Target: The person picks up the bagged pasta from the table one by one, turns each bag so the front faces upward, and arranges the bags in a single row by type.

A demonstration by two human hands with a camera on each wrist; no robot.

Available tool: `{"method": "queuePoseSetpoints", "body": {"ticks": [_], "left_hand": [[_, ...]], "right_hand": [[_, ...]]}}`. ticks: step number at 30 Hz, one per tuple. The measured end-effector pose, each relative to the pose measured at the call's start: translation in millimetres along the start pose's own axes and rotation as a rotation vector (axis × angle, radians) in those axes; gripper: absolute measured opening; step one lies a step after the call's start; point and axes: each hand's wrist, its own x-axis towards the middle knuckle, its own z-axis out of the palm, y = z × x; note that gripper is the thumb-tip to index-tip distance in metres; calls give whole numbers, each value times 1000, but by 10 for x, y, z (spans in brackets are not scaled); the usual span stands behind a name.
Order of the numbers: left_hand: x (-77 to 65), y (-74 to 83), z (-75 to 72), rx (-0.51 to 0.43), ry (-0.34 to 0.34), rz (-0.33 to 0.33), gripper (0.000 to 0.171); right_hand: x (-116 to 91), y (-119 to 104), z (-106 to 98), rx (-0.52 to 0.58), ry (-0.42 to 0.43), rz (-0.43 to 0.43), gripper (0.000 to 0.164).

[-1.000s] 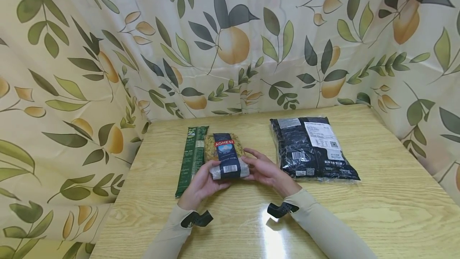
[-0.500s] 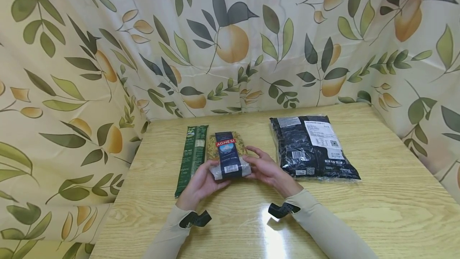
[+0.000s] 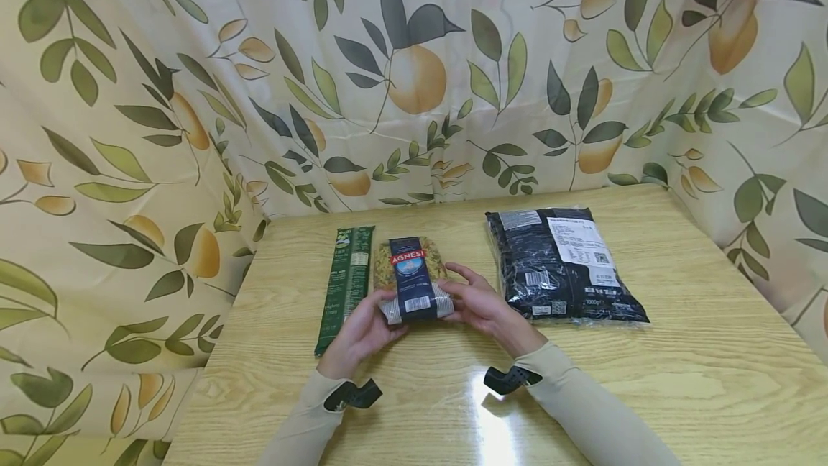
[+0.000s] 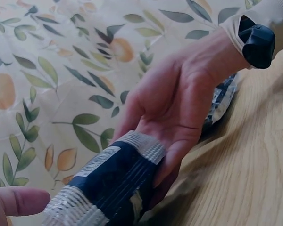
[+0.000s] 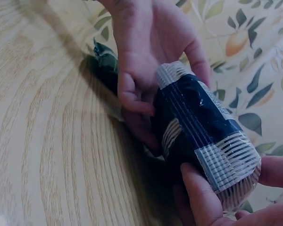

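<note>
A bag of pasta [image 3: 409,272] with a dark blue band and a red AGNESI label is held by both hands at its striped near end. My left hand [image 3: 364,329] grips the near left corner, thumb on top and fingers underneath. On the near right corner, my right hand [image 3: 479,305] holds it the same way. The right wrist view shows fingers of both hands curled under the bag's end [image 5: 198,108], which is raised over the table. In the left wrist view, the right hand [image 4: 174,103] pinches the far corner, and only the left thumb [image 4: 26,200] shows.
A long green spaghetti packet [image 3: 343,286] lies on the wooden table [image 3: 414,408] just left of the pasta. To the right lies a large black plastic-wrapped pack [image 3: 537,250] with white labels. A leaf-and-fruit patterned curtain [image 3: 453,149] borders the table's back and sides.
The pasta bag has moved slightly right, widening the gap to the green packet. Both hands keep their hold on it. The green and black packs have stayed in place.
</note>
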Motion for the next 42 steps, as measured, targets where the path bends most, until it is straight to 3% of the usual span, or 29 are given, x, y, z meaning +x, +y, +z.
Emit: {"method": "queuePoseSetpoints", "body": {"ticks": [9, 18, 42], "left_hand": [[24, 27, -19, 14, 47, 28, 38], [59, 4, -13, 40, 48, 48, 39], [174, -1, 6, 110, 63, 83, 52]], "right_hand": [[0, 2, -24, 9, 20, -12, 69], [-17, -10, -34, 12, 33, -2, 70], [-16, -2, -147, 52, 55, -13, 69]]}}
